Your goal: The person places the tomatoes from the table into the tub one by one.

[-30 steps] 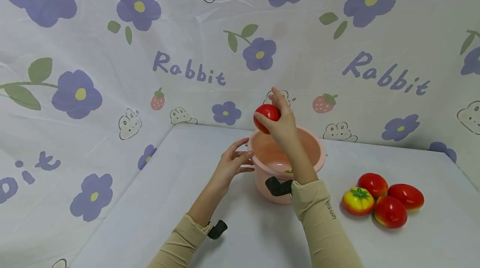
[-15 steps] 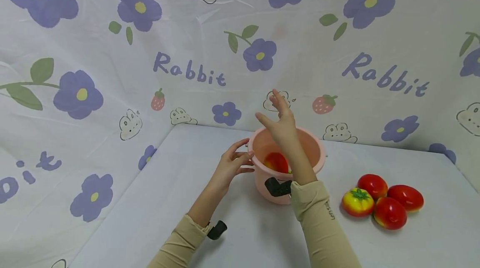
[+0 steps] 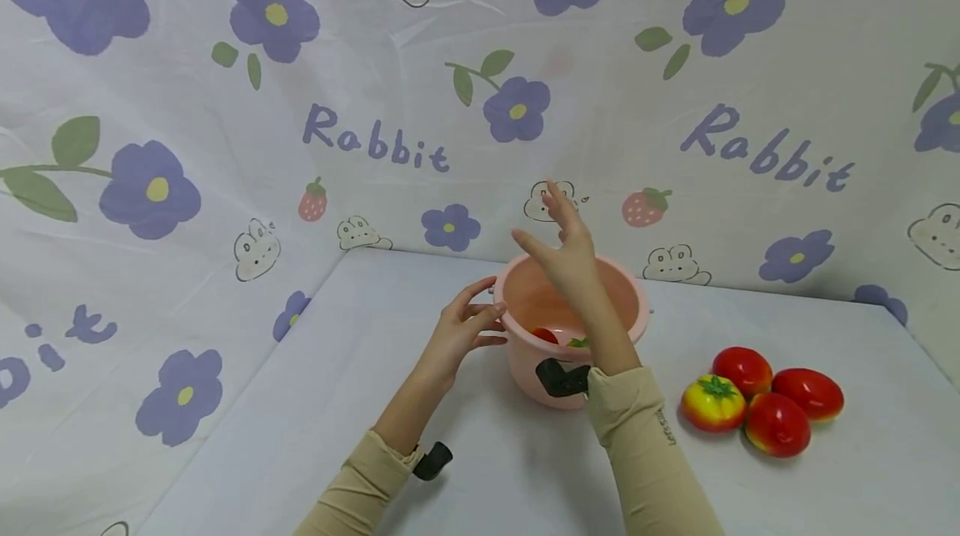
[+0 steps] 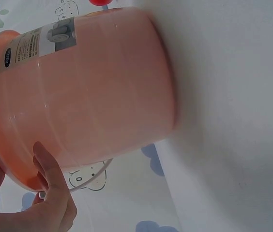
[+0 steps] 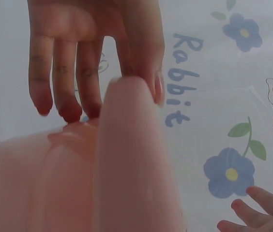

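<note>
left hand (image 3: 459,326) pinches the pink bucket (image 3: 527,373) by its rim (image 3: 643,315), likely steadying it; right hand (image 3: 568,261) hovers splayed, empty.

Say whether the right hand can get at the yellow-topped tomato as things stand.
Probably yes: the right hand is empty and above the pink bucket, while the yellow-topped tomato lies uncovered on the table, beside red ones, with nothing visible blocking the way.
</note>
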Demonstrator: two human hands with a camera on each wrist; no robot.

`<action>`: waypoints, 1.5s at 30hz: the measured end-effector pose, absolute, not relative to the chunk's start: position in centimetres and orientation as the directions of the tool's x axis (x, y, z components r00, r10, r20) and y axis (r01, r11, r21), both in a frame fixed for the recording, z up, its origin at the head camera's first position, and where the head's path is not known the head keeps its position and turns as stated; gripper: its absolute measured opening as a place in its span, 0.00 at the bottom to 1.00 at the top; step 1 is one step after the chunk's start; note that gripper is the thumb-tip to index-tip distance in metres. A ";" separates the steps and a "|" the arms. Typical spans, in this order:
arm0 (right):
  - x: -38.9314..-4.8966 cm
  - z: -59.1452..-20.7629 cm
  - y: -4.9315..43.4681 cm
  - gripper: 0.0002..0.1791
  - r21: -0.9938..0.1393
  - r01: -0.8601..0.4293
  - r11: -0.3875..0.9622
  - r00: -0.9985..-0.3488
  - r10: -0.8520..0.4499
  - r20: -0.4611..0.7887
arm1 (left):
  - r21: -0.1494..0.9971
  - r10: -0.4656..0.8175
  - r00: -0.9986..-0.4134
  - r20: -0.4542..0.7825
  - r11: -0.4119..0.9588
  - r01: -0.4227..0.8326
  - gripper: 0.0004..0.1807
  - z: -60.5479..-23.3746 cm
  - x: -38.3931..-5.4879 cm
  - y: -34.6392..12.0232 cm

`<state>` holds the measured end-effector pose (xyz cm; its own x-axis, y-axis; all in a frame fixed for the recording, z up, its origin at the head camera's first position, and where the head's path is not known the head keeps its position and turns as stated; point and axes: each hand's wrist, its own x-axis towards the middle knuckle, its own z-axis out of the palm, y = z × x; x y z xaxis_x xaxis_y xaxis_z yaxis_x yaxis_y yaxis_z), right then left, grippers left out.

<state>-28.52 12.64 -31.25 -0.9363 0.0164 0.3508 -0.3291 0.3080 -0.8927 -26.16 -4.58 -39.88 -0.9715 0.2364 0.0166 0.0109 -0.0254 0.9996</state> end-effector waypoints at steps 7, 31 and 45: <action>-28.2 -31.1 13.7 0.43 -0.881 -0.345 0.325 -0.926 0.034 0.375 | 1.000 0.226 -0.974 0.013 -0.029 0.007 0.29 -39.9 -26.2 -4.5; -26.8 -32.2 20.0 0.46 -0.864 -0.291 0.410 -0.925 0.110 0.364 | 1.000 0.225 -0.974 0.001 -0.030 -0.005 0.29 -39.9 -26.4 -4.6; -25.4 -33.5 24.3 0.47 -0.856 -0.227 0.464 -0.923 0.179 0.341 | 1.000 0.224 -0.974 -0.005 -0.010 -0.007 0.30 -39.9 -26.4 -4.6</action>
